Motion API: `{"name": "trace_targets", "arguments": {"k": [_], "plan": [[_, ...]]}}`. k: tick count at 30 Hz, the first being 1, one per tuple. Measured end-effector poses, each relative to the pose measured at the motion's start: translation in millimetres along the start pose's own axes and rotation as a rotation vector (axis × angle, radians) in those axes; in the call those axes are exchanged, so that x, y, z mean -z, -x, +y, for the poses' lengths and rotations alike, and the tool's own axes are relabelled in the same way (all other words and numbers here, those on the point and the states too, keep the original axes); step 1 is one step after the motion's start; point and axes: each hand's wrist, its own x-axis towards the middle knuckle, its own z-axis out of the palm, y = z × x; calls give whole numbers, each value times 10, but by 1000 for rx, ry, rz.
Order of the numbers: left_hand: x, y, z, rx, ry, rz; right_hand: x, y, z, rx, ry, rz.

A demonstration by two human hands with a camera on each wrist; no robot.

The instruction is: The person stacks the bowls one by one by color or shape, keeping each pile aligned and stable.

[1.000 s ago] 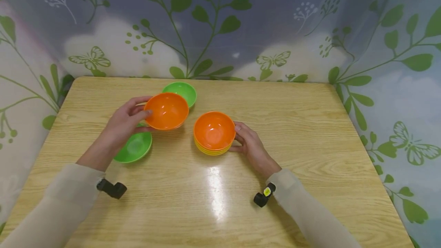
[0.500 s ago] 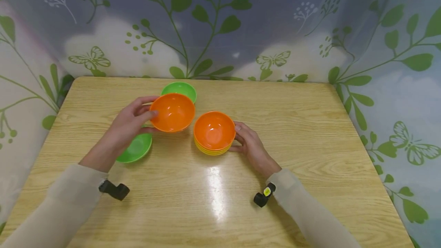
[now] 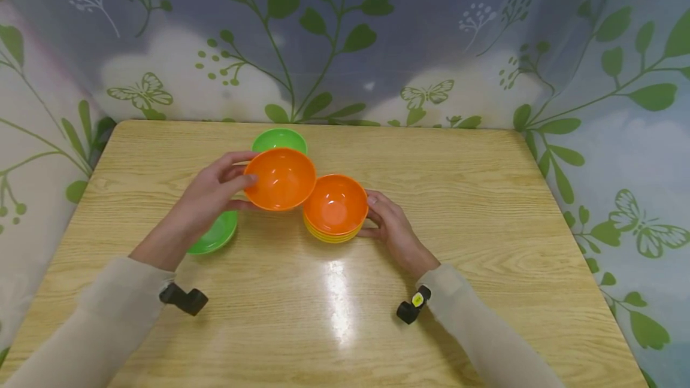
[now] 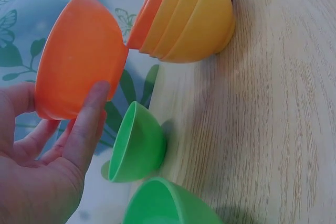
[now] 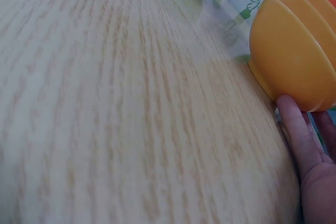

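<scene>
My left hand [image 3: 212, 187] holds an orange bowl [image 3: 281, 179] by its left side, thumb at the rim and fingers underneath. This bowl is raised above the table and tilted; its right edge overlaps the rim of a bowl stack in the head view. In that stack, another orange bowl [image 3: 335, 203] sits on top of several nested yellow bowls [image 4: 202, 30]. My right hand [image 3: 396, 229] grips the stack's right side, thumb by the top rim and fingers against the lower wall. In the right wrist view, a fingertip [image 5: 286, 103] touches the lowest yellow bowl [image 5: 286, 51] near its base.
One green bowl [image 3: 279, 138] stands behind the held bowl, partly covered by it. A second green bowl [image 3: 217, 233] lies nearer, partly under my left forearm. The wooden table [image 3: 485, 208] meets patterned wall hangings at its back and sides.
My left hand has carried the orange bowl rightward and slightly nearer, up to the stack's left rim in the head view. The right hand and the stack have stayed in place.
</scene>
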Motion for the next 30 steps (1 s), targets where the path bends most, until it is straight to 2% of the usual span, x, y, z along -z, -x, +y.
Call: {"name": "trace_targets", "arguments": {"k": [18, 30], "plan": [[-84, -13, 36, -18, 18, -31, -4, 8, -8, 9, -14, 3], [-202, -38, 47, -52, 29, -68, 3, -6, 8, 6, -6, -5]]}}
